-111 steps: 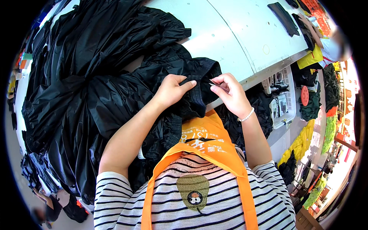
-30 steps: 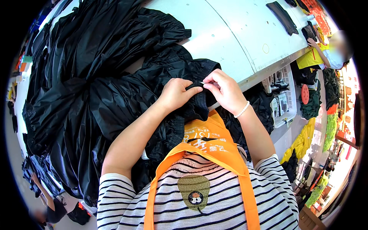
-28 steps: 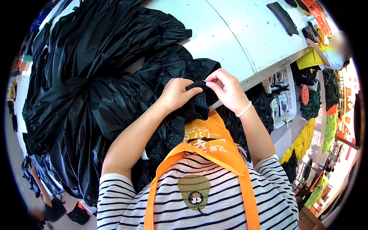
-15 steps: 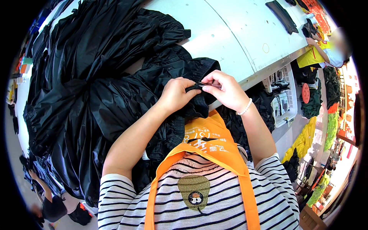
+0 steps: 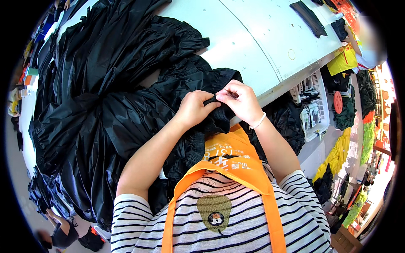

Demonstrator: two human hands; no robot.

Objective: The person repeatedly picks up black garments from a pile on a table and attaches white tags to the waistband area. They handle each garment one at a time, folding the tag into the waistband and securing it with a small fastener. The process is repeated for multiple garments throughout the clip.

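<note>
Left hand [image 5: 195,107]: thumb and fingers pinched on a fold of a shiny black cloth garment with a ribbed, gathered band [image 5: 173,80]. Right hand [image 5: 238,99]: thumb and forefinger closed together, tips against the same fold, just beside the left thumb; from where I stand, cannot tell what lies between them. Garment sits at the near edge of the long white tabletop [image 5: 240,46]. Its long axis runs roughly left to right; banded end points right, toward that edge. Heaped shiny black cloth [image 5: 80,122] covers the tabletop's left part. Below the tabletop's right edge: a white plastic basket [image 5: 324,116].
</note>
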